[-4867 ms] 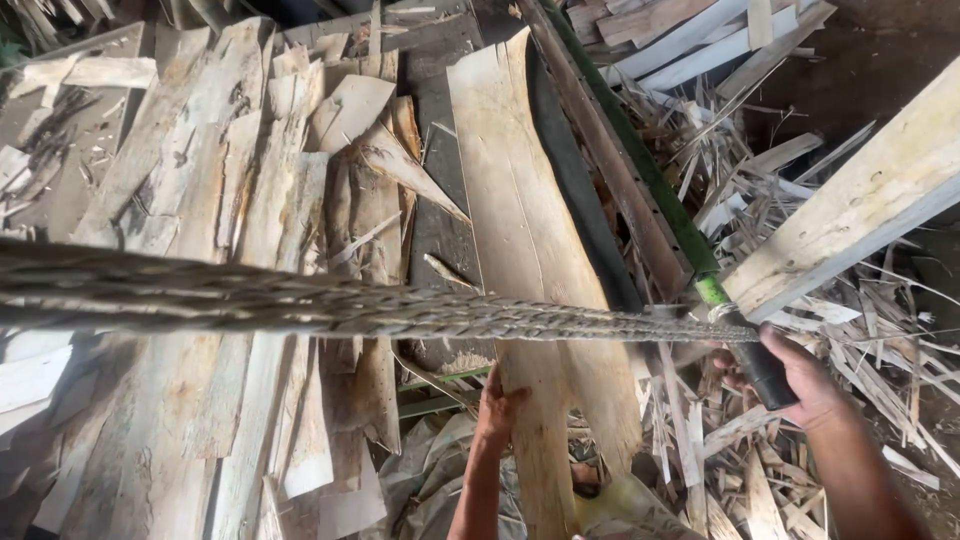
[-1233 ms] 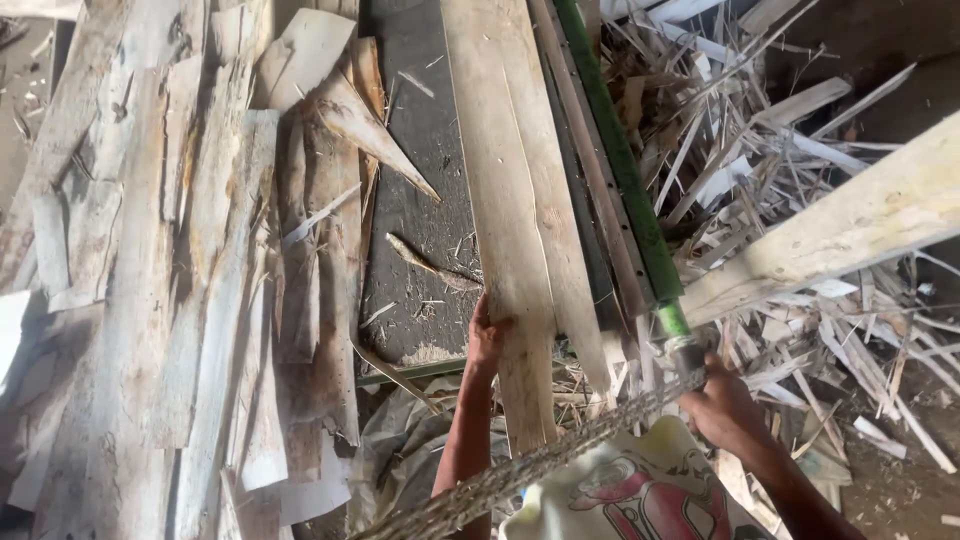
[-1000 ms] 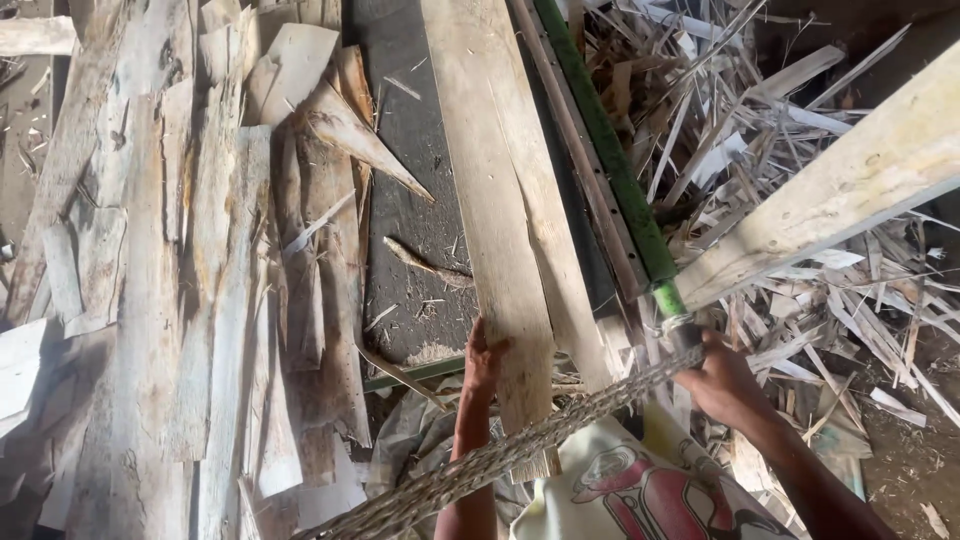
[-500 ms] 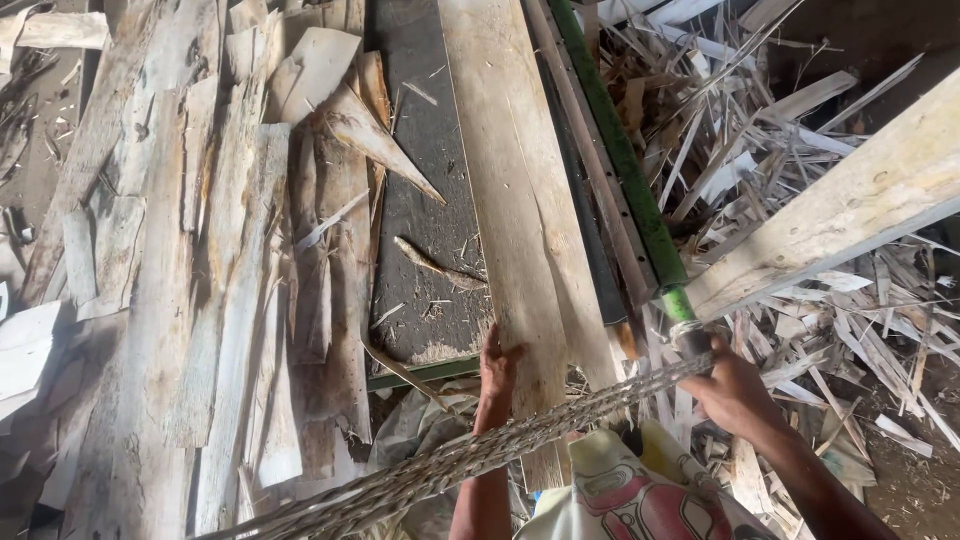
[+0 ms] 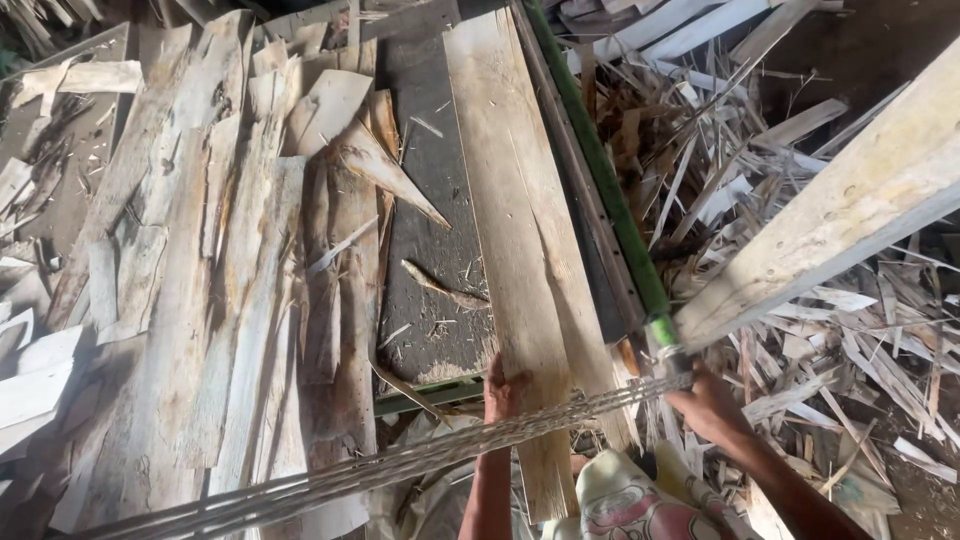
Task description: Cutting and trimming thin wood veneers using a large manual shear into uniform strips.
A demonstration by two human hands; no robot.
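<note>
Plank, long and pale, lies lengthwise on the dark worktop beside a green rail, its near end under the left hand, whose fingers press flat on the wood. Right hand is closed round the end of a saw blade that crosses low in front. I'd judge a flat, steady hold on the plank matters most here. Loose bark slabs lie left, splinters right

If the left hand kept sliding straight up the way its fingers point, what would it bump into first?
Probably nothing new: the left hand already rests on the long pale plank, and it would likely just slide along it.
</note>
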